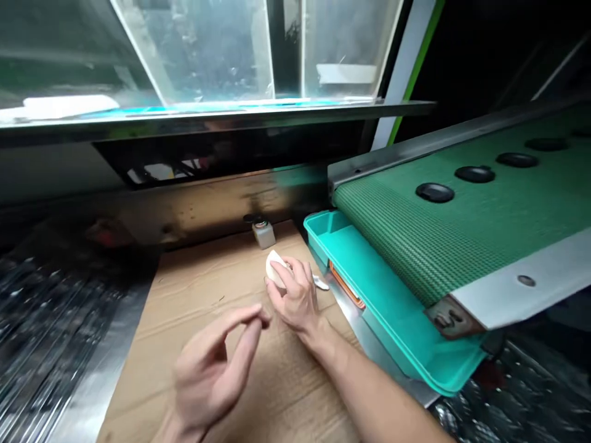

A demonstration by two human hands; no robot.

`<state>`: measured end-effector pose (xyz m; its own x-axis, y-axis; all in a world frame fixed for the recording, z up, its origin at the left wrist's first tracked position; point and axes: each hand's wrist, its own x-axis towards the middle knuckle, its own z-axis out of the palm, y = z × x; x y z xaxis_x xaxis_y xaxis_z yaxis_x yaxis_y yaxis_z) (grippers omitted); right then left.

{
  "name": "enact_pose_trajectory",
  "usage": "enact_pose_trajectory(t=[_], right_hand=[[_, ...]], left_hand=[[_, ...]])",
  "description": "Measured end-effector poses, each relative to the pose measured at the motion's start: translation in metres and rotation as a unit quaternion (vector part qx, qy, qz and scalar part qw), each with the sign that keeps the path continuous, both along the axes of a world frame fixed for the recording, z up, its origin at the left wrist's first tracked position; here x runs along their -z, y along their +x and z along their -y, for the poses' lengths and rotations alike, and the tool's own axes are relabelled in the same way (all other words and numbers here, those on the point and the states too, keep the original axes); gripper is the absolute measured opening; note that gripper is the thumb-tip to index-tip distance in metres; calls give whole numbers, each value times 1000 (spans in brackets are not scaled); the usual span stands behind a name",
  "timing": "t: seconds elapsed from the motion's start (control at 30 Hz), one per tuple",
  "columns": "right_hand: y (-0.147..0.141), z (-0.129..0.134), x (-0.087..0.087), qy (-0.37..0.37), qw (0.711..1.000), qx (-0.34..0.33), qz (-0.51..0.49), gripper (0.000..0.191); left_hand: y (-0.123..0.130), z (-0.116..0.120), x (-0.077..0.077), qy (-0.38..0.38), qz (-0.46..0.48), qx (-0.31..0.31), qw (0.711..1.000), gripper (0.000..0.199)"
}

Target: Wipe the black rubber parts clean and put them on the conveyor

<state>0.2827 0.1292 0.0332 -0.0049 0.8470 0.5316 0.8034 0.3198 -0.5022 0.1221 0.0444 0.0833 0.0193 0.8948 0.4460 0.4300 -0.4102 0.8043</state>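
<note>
My right hand (298,295) grips a white, rounded piece that looks like a folded cloth or pad (273,263), over the far part of a cardboard sheet (184,320). Closer to me, my left hand (217,363) is closed in a pinch, thumb against fingertips. Whatever sits between those tips, if anything, is too small to make out. Just beyond the right hand stands a small whitish square bottle (264,235) with a dark top. Beside the right wrist lies a small white object (320,283), partly hidden by the hand.
To the right runs a green conveyor belt (462,234) carrying several black round parts (434,192). Beneath its end sits a teal tray (383,289). Blurred, shiny plastic-wrapped items (41,332) fill the left side. A metal ledge (221,120) with clear panels crosses the back.
</note>
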Motion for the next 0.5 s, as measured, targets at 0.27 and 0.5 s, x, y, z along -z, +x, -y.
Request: enact_pose_trajectory(t=[0.27,0.5], right_hand=[[-3,-1,10,-94,993,-15,65,22],[10,-6,-9,-96,985,128,70,16]], left_hand=[[-15,-69,79,-151,-10,30,988,33],[-11,-70,69,-85,-123,63,987,29]])
